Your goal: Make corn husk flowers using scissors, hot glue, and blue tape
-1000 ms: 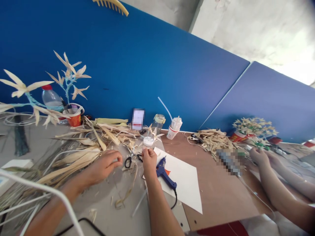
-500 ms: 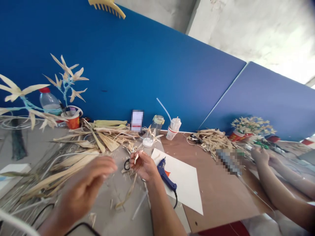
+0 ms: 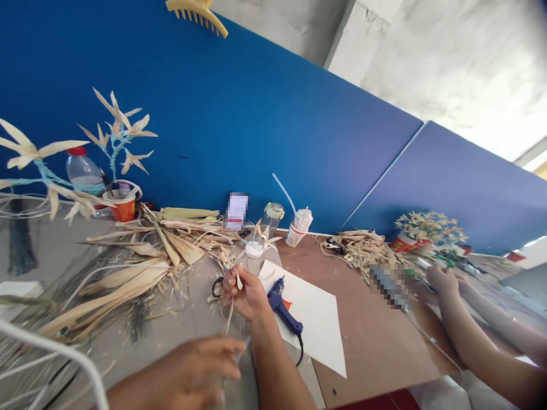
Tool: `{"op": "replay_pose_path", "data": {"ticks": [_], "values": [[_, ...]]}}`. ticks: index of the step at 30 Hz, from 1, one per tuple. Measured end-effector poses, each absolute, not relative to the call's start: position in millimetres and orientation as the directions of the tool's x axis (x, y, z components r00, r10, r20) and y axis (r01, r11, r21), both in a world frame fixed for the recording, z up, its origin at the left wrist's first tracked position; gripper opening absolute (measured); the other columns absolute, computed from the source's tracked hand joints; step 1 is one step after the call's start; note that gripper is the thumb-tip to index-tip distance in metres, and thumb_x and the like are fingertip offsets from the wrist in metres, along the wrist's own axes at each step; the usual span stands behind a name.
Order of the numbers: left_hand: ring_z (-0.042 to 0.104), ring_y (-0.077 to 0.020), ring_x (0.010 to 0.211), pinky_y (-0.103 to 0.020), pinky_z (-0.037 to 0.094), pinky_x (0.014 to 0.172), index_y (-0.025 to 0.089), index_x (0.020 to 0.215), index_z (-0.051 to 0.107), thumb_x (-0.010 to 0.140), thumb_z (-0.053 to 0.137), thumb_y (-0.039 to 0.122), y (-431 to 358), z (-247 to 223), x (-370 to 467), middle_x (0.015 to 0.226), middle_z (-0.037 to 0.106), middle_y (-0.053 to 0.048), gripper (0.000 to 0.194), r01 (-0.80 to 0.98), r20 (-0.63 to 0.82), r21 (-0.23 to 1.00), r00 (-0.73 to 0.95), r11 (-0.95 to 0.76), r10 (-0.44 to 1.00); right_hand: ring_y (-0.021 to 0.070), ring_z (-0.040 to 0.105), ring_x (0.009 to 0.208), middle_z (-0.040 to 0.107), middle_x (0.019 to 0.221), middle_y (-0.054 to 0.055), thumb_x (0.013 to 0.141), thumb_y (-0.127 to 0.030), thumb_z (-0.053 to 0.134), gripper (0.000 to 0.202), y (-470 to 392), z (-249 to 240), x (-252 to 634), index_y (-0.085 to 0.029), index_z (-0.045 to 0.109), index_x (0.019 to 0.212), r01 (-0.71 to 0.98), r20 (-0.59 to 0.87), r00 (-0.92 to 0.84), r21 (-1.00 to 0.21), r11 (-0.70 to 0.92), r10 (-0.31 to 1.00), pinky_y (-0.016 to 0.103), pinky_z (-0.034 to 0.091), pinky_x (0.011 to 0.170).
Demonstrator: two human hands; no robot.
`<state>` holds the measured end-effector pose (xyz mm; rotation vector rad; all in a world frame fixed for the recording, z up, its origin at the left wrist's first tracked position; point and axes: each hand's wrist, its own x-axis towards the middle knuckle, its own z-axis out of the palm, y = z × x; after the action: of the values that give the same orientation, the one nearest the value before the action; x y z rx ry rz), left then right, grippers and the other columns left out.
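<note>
My right hand (image 3: 247, 296) is closed, fingertips pinching a small pale piece of corn husk (image 3: 239, 280). A thin straw-coloured strip (image 3: 229, 320) hangs below those fingers. Lower down, near the strip's lower end, my left hand (image 3: 192, 367) is blurred by motion; its fingers look stretched and apart, with nothing visible in them. Just right of my right hand, a blue glue gun (image 3: 284, 310) lies on a white sheet (image 3: 320, 322). Scissors with a black handle (image 3: 217, 287) are partly hidden at its left.
Dried corn husks (image 3: 123, 285) cover the left of the table. Behind stand a clear bottle (image 3: 272, 219), a paper cup (image 3: 296, 233) and a red cup (image 3: 123, 209) with husk flowers (image 3: 117, 134). At right, another person's hands (image 3: 444, 282) work beside a husk pile (image 3: 363, 250).
My left hand has moved right and down, from over the husks to below my right hand. My right hand keeps its pinch on the husk piece, now turned more upright.
</note>
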<state>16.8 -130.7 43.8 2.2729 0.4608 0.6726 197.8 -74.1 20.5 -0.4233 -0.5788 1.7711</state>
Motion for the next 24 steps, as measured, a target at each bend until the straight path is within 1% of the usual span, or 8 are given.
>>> {"op": "replay_pose_path", "data": {"ticks": [2, 4, 6, 9, 12, 17, 20, 24], "values": [[0.062, -0.017, 0.07, -0.028, 0.048, 0.066, 0.026, 0.09, 0.072, 0.089, 0.051, 0.032, -102.3, 58.4, 7.4, 0.089, 0.071, -0.005, 0.021, 0.176, 0.296, 0.872, 0.552, -0.456, 0.78, 0.0059, 0.028, 0.044, 0.044, 0.057, -0.006, 0.075, -0.035, 0.07, 0.029, -75.5, 22.6, 197.6, -0.018, 0.05, 0.065, -0.789, 0.063, -0.246, -0.593, -0.162, 0.967, 0.021, 0.028, 0.048], [0.06, -0.0185, 0.068, -0.03, 0.047, 0.066, 0.022, 0.092, 0.07, 0.086, 0.056, 0.039, -71.3, 65.0, 6.7, 0.074, 0.068, -0.004, 0.023, 0.14, 0.219, 0.954, 0.281, -0.266, 0.934, 0.0062, 0.025, 0.044, 0.041, 0.057, -0.006, 0.074, -0.037, 0.071, 0.03, -77.3, 23.6, 196.0, -0.019, 0.048, 0.064, -0.786, 0.118, -0.241, -0.605, -0.122, 0.963, 0.022, 0.026, 0.048], [0.064, -0.0216, 0.079, -0.032, 0.048, 0.069, 0.019, 0.097, 0.067, 0.079, 0.064, 0.041, -46.4, 62.7, 13.4, 0.091, 0.07, -0.007, 0.028, -0.035, 0.087, 0.996, 0.159, -0.082, 0.983, 0.0069, 0.025, 0.044, 0.04, 0.055, -0.006, 0.074, -0.039, 0.071, 0.032, -79.1, 22.8, 192.5, -0.019, 0.048, 0.063, -0.774, 0.158, -0.256, -0.625, -0.104, 0.954, 0.023, 0.024, 0.048], [0.065, -0.0246, 0.099, -0.037, 0.049, 0.083, 0.019, 0.115, 0.06, 0.079, 0.065, 0.037, -28.9, 51.4, 27.4, 0.111, 0.068, -0.012, 0.041, -0.364, -0.085, 0.917, 0.217, 0.161, 0.973, 0.0079, 0.03, 0.045, 0.041, 0.055, -0.005, 0.075, -0.043, 0.07, 0.033, -81.0, 18.4, 183.4, -0.019, 0.05, 0.063, -0.739, 0.166, -0.33, -0.657, -0.146, 0.929, 0.024, 0.025, 0.049], [0.065, -0.0245, 0.103, -0.04, 0.049, 0.088, 0.021, 0.125, 0.053, 0.081, 0.063, 0.03, -27.0, 43.4, 33.2, 0.115, 0.067, -0.013, 0.045, -0.566, -0.059, 0.798, 0.27, 0.208, 0.961, 0.0086, 0.036, 0.046, 0.046, 0.056, -0.004, 0.075, -0.045, 0.071, 0.033, -82.4, 12.6, 172.6, -0.019, 0.053, 0.066, -0.672, 0.143, -0.442, -0.706, -0.221, 0.885, 0.025, 0.03, 0.05], [0.066, -0.0172, 0.073, -0.033, 0.054, 0.071, 0.019, 0.119, 0.059, 0.076, 0.069, 0.019, -21.3, 41.7, 21.9, 0.089, 0.072, -0.008, 0.044, -0.677, 0.003, 0.724, 0.192, 0.13, 0.981, 0.0089, 0.044, 0.05, 0.053, 0.059, -0.002, 0.069, -0.048, 0.076, 0.037, -86.9, 4.6, 159.1, -0.017, 0.058, 0.067, -0.509, 0.024, -0.564, -0.797, -0.325, 0.825, 0.021, 0.032, 0.048], [0.057, -0.0095, 0.058, -0.021, 0.049, 0.057, 0.017, 0.11, 0.064, 0.073, 0.071, 0.014, -16.9, 41.6, 13.9, 0.074, 0.067, -0.003, 0.038, -0.727, 0.04, 0.684, 0.13, 0.068, 0.991, 0.0086, 0.049, 0.053, 0.057, 0.061, -0.001, 0.065, -0.051, 0.078, 0.039, -90.9, 1.1, 153.9, -0.015, 0.061, 0.066, -0.372, -0.066, -0.651, -0.841, -0.393, 0.757, 0.019, 0.035, 0.05], [0.038, -0.0032, 0.042, -0.016, 0.039, 0.046, 0.017, 0.108, 0.065, 0.079, 0.064, 0.011, -16.6, 40.8, 7.7, 0.059, 0.054, 0.005, 0.029, -0.747, 0.005, 0.656, 0.145, 0.106, 0.989, 0.0099, 0.055, 0.06, 0.062, 0.071, 0.002, 0.065, -0.055, 0.076, 0.042, -93.6, 4.5, 155.8, -0.014, 0.068, 0.072, -0.215, -0.077, -0.788, -0.895, -0.391, 0.61, 0.022, 0.043, 0.06]]}}
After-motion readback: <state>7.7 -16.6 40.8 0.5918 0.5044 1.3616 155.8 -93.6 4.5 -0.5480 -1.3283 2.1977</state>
